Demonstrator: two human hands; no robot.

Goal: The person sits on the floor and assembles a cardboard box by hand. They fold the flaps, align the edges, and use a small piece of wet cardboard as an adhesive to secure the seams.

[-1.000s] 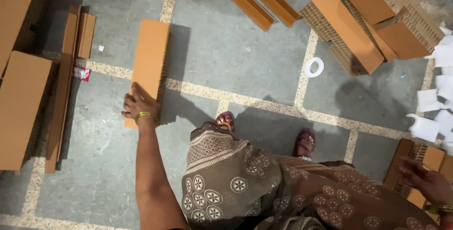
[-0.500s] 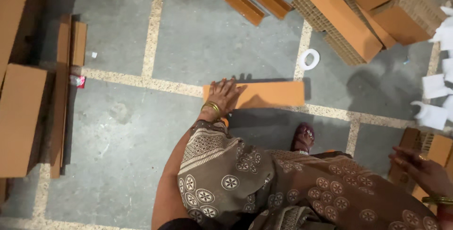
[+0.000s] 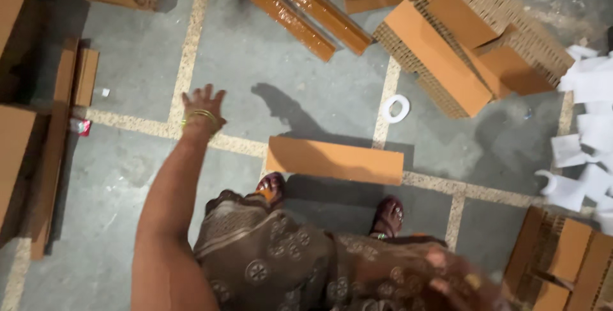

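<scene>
Left hand (image 3: 203, 103) fingers spread, released, near cardboard strip (image 3: 334, 159); right hand (image 3: 463, 279) blurred, grip unclear.

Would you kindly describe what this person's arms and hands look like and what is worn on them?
The left arm is bare, with no sleeve in view. The left hand wears no glove; thin gold-coloured bangles circle its wrist. The right hand, at the lower edge, is blurred by motion; a yellowish spot on it may be a ring, but the picture cannot settle that. Its arm is out of view.

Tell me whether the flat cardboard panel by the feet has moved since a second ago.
Yes. The cardboard panel swung from upright beside the left hand to crosswise before the feet, towards the white tape ring.
</scene>
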